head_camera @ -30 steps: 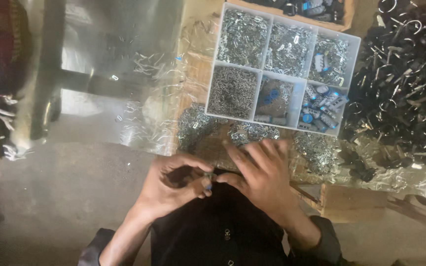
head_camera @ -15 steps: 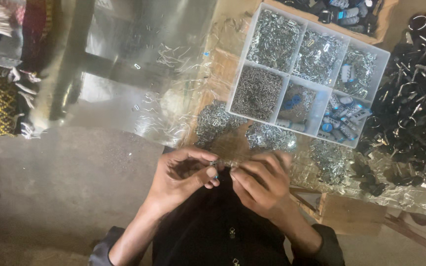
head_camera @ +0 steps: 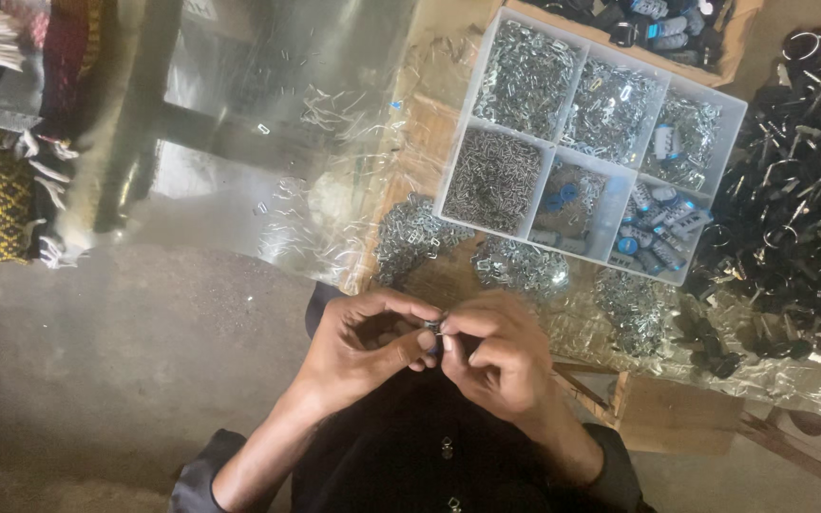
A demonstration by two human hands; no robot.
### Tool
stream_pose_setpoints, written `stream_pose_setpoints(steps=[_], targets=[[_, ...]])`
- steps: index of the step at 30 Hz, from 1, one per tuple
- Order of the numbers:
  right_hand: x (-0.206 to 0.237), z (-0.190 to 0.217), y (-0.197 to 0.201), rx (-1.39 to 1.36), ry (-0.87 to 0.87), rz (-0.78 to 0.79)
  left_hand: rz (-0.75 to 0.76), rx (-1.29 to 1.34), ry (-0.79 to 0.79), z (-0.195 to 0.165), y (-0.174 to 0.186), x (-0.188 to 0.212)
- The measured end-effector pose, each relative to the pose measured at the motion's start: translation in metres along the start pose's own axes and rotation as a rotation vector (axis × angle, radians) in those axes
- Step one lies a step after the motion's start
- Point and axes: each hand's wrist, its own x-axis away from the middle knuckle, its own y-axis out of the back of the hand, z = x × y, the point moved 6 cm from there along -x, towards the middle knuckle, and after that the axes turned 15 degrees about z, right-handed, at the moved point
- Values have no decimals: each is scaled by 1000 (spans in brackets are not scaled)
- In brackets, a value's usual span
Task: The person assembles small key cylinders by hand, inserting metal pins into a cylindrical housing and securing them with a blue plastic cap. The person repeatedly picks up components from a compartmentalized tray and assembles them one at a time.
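Head view, hands: the left hand (head_camera: 368,342) and right hand (head_camera: 491,356) are brought together at 6 o'clock, fingertips pinched narrowly on a small metal part (head_camera: 432,328) held between them.
Head view, progress: the piece is judged mid-assembly; whether it is finished cannot be told. Many loose parts are left.
Head view, supply: a white compartment tray (head_camera: 735,114) of silver clips is seen at 1 o'clock, loose clip piles (head_camera: 415,233) at 12.
Head view, edges: black ring parts (head_camera: 800,228) crowd 3 o'clock; bare floor (head_camera: 125,361) at 9 o'clock offers open room.
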Motion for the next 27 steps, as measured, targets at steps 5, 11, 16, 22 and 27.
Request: stream_pose_setpoints(steps=[5,11,16,22,27], targets=[[10,3,3,91,-15,337,-48,-308,138,-6,1,0],[18,-20,10,208,-177,342,166,-140,159,-10,-1,6],[15,-25,1,663,-290,287,-51,-53,53,-14,11,8],[20,-12,-8,653,-195,148,-113,8,-10,-20,17,7],[21,-7,-8,399,-76,193,-85,-10,26,-15,13,4]])
